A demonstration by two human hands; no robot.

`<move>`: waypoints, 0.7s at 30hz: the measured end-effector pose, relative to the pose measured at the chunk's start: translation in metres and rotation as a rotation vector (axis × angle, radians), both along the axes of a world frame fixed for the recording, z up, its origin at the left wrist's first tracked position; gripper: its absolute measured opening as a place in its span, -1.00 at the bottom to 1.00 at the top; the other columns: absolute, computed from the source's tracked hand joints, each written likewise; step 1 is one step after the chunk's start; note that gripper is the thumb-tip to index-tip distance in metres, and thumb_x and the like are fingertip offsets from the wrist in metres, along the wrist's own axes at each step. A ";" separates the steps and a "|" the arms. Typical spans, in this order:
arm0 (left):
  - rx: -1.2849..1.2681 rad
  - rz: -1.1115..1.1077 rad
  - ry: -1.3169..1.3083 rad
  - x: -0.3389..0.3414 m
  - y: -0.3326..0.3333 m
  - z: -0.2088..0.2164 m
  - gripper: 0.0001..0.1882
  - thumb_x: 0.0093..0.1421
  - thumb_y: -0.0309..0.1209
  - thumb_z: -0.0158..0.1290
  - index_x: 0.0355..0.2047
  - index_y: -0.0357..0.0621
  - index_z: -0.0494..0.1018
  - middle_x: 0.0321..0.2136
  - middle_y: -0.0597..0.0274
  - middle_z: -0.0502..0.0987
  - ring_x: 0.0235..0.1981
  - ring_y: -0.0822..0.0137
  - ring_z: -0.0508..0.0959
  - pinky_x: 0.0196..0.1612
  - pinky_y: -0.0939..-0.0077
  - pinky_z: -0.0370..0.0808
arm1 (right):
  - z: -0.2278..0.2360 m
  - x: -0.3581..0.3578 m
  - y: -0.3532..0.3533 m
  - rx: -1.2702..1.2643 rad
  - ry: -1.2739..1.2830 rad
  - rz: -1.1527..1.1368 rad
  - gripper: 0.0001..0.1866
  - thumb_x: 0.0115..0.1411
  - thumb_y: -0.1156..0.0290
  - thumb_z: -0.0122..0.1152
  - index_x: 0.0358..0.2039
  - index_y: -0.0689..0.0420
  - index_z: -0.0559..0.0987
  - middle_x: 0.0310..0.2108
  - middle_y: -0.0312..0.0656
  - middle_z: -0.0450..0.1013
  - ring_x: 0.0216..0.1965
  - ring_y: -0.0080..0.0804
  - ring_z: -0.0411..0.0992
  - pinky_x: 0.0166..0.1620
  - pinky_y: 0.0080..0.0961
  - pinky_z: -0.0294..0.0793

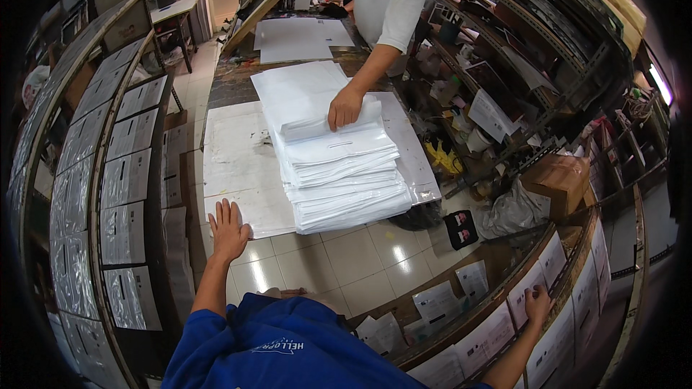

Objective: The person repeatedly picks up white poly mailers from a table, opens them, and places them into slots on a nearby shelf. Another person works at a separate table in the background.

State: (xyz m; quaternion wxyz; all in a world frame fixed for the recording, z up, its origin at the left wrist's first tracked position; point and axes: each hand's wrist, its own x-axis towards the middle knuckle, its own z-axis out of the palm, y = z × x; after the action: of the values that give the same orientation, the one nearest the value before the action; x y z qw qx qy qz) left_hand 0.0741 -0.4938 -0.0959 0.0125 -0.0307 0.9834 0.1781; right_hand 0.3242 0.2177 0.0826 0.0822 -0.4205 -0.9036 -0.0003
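My left hand (pixel 229 230) lies flat, fingers spread, on the near left corner of a white board (pixel 234 144) on the table. It holds nothing. Out to the right, my right hand (pixel 537 306) is closed with curled fingers at a rack, against a printed white sheet (pixel 528 294). Whether it grips that sheet's edge cannot be made out. On the board rests a thick stack of flat white plastic bags (pixel 346 205), its near end overhanging the table edge. Across the table, a co-worker's hand (pixel 346 106) presses on a folded part of the top bags.
Racks with printed sheets (pixel 126 234) curve along my left; another rack (pixel 490 335) runs at lower right. A tilted wooden frame (pixel 277 0) and more white sheets (pixel 299 39) are at the table's far end. Right of the table are cluttered shelves (pixel 504 65) and a cardboard box (pixel 559 184).
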 end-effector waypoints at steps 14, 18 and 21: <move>-0.007 -0.005 0.003 0.000 -0.001 -0.001 -0.24 0.19 -0.18 -0.21 0.30 -0.37 -0.07 0.35 -0.22 -0.17 0.38 -0.13 -0.25 0.33 -0.16 -0.38 | 0.003 -0.002 -0.003 -0.002 -0.017 -0.022 -0.62 0.07 0.20 0.24 -0.16 0.15 0.58 -0.38 -0.09 0.58 -0.21 -0.08 0.52 0.33 0.00 -0.15; -0.012 -0.006 0.013 0.000 -0.001 -0.003 -0.25 0.18 -0.18 -0.21 0.30 -0.37 -0.06 0.35 -0.23 -0.17 0.38 -0.13 -0.25 0.33 -0.16 -0.37 | 0.001 -0.002 -0.002 0.006 -0.008 -0.023 -0.62 0.07 0.19 0.24 -0.15 0.14 0.58 -0.38 -0.09 0.58 -0.21 -0.08 0.52 0.33 -0.01 -0.16; -0.013 -0.002 0.014 0.000 -0.001 -0.003 -0.25 0.18 -0.18 -0.22 0.30 -0.36 -0.06 0.35 -0.23 -0.16 0.39 -0.13 -0.25 0.33 -0.16 -0.37 | 0.002 -0.003 -0.004 0.009 -0.010 -0.026 -0.63 0.07 0.20 0.24 -0.16 0.14 0.58 -0.38 -0.10 0.58 -0.21 -0.08 0.52 0.34 -0.02 -0.16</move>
State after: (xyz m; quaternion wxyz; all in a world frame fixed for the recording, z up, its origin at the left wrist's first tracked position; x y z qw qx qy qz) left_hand 0.0742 -0.4947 -0.0990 0.0057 -0.0284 0.9847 0.1720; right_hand 0.3214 0.2133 0.0843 0.0795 -0.4318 -0.8984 -0.0075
